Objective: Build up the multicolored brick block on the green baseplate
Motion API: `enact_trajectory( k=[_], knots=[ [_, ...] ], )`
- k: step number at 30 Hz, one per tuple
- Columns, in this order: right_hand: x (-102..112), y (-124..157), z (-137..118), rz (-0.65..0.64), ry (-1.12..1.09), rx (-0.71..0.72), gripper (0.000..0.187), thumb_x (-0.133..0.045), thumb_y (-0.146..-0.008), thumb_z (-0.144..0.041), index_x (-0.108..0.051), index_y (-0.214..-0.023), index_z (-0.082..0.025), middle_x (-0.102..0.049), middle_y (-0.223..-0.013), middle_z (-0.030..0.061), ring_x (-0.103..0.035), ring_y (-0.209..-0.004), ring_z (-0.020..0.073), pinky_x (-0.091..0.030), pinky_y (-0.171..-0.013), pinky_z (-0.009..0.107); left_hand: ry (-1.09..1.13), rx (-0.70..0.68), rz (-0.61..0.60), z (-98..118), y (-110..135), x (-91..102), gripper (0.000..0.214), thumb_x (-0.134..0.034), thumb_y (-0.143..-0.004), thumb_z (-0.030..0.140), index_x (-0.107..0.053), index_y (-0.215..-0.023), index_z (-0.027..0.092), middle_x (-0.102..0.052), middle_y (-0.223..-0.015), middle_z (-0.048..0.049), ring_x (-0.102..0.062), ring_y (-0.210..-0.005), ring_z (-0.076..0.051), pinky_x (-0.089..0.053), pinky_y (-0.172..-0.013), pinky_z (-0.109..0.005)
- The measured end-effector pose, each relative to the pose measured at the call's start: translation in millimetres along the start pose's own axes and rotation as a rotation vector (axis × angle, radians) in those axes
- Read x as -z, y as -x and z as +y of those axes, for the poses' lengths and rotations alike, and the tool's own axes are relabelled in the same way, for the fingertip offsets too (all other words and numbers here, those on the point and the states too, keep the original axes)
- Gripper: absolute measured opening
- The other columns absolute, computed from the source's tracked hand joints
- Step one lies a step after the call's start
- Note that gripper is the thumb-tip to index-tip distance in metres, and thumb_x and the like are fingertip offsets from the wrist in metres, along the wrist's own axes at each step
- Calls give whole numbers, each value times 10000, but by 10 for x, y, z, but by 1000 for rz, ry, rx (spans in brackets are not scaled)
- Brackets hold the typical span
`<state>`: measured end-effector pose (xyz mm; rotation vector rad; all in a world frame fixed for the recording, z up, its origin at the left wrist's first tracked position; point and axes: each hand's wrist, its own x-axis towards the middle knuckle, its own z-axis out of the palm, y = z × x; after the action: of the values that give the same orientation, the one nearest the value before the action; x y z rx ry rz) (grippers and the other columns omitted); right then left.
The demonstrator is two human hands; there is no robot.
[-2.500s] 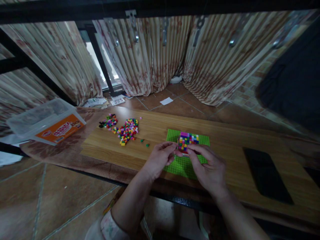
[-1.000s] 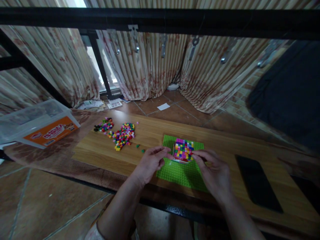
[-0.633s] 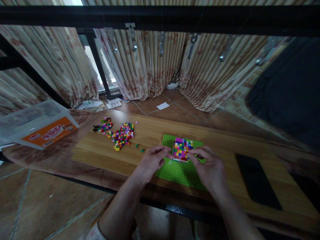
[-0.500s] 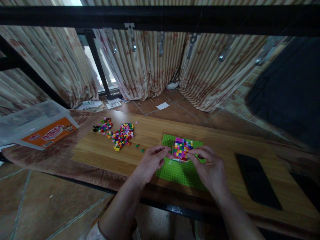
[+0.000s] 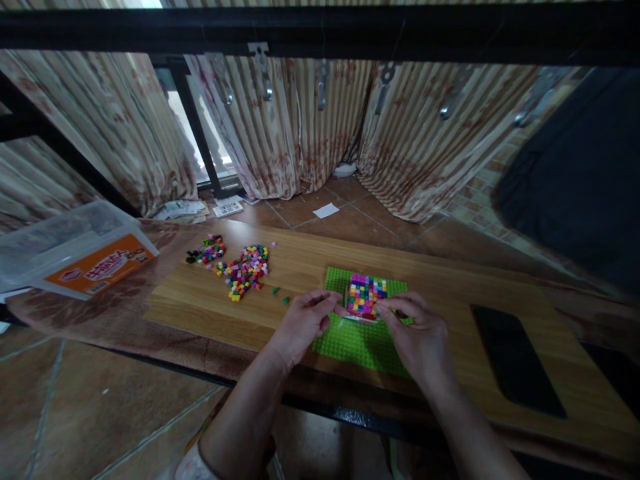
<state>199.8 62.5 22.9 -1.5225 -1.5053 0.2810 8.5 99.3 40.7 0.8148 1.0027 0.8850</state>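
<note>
A small block built of multicoloured toy bricks stands on a green studded baseplate. Its top is a patchwork of pink, yellow, white, blue and green, and red and white show along the near side. My left hand is closed, with its fingertips against the block's near left corner. On the opposite side my right hand pinches thumb and forefinger at the block's right edge. Whether a single loose brick sits between those fingertips is too small to make out.
Loose coloured bricks lie heaped on the wooden board to the left, with several stray ones nearby. A clear plastic box with an orange label stands at far left. A black phone-like slab lies at right.
Both hands keep their hold at the block with hardly any motion. The whole view has shifted very slightly.
</note>
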Motion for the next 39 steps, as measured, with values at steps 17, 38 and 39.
enact_trajectory(
  k=[17, 38, 39],
  knots=[
    [37, 38, -119, 153, -137, 78, 66, -675, -855, -252, -741, -860, -245, -673, -833, 2, -616, -723, 129, -495, -665, 264, -117, -22, -70, -1, 6, -2, 426, -674, -767, 552, -640, -821, 131, -443, -474, 73, -274, -395, -31, -151, -418, -199],
    [-72, 243, -356, -296, -454, 13, 66, -638, -901, -271, -689, -866, -246, -613, -939, 6, -605, -907, 132, -486, -820, 275, -78, 62, -454, 28, 150, -24, 385, -695, -828, 456, -581, -1051, 163, -390, -643, 79, -280, -472, -22, -160, -427, -174],
    [-72, 241, -360, -296, -471, 6, 62, -645, -897, -269, -683, -855, -244, -617, -929, 2, -607, -896, 130, -485, -816, 273, -68, 67, -461, 29, 153, -31, 398, -701, -824, 454, -585, -1074, 166, -396, -649, 77, -277, -469, -20, -153, -427, -175]
  ],
)
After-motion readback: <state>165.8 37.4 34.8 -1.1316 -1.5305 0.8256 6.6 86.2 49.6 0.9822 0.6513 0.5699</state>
